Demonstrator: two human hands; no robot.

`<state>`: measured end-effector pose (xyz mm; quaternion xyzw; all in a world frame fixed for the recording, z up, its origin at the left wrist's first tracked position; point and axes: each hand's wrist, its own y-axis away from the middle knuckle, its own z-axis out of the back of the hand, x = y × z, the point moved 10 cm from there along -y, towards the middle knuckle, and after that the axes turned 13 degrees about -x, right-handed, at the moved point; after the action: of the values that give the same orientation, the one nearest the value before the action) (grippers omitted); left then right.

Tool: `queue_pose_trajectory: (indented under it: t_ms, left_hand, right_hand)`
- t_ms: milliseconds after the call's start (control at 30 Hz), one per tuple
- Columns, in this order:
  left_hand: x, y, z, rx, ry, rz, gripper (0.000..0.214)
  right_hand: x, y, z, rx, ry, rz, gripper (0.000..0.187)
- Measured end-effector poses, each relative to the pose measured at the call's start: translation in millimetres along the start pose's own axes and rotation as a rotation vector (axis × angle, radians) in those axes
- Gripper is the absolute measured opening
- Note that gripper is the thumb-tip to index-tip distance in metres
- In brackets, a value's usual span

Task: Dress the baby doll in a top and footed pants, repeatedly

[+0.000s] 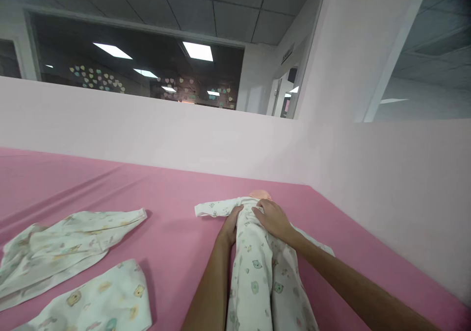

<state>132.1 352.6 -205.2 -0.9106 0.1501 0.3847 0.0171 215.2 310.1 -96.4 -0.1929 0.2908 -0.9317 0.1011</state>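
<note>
White printed baby clothes with small animal faces lie on the pink surface, two long trouser legs running toward me. A sleeve stretches out to the left, and part of another shows beyond my right forearm. Past the collar a rounded peach-coloured thing pokes out; I cannot tell what it is. My left hand grips the left side of the clothes, its thumb on top and its other fingers mostly hidden. Bent fingers of my right hand hold the cloth near the upper middle.
Two more white printed baby garments lie at the left, a wrinkled one behind a smoother folded one. The pink covering has creases at the far left. White walls with windows border it behind and on the right.
</note>
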Motion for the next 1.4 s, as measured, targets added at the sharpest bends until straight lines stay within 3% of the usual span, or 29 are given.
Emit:
queue_pose_trajectory:
  t_ms: [200,367,500,633,833,1067,1300,1400]
  left_hand:
    - [-1,0,3.2,-0.04,-0.007,-0.011,0.044]
    - [-1,0,-2.1,-0.014,-0.006,-0.01,0.043]
    - [-1,-1,-3.5,-0.011,-0.022,-0.007,0.047]
    - [1,-1,-5.6,0.016,-0.011,0.021,0.053]
    - [6,-7,3.5,-0.041,0.043,0.077,0.058]
    - [3,-4,7.4,-0.107,0.02,0.061,0.058]
    - [4,13,-1.2,-0.126,-0.026,0.089,0.065]
    - [6,19,-2.1,-0.124,-0.06,0.105,0.07]
  right_hand:
    - [-77,52,9,0.04,-0.167,-0.24,0.039]
    - [-117,94,-4,0.25,-0.42,-0.331,0.033]
    - [-118,100,-12,0.293,-0.505,-0.329,0.026]
    - [-115,82,-14,0.164,-0.428,-0.246,0.028]
    - [-128,72,-22,0.042,-0.255,-0.289,0.035]
    - [-132,77,-19,-0.071,0.009,-0.337,0.037]
    - [-133,92,-12,-0.064,0.004,-0.343,0.045]
    - [-135,97,0,-0.124,-0.021,-0.375,0.047]
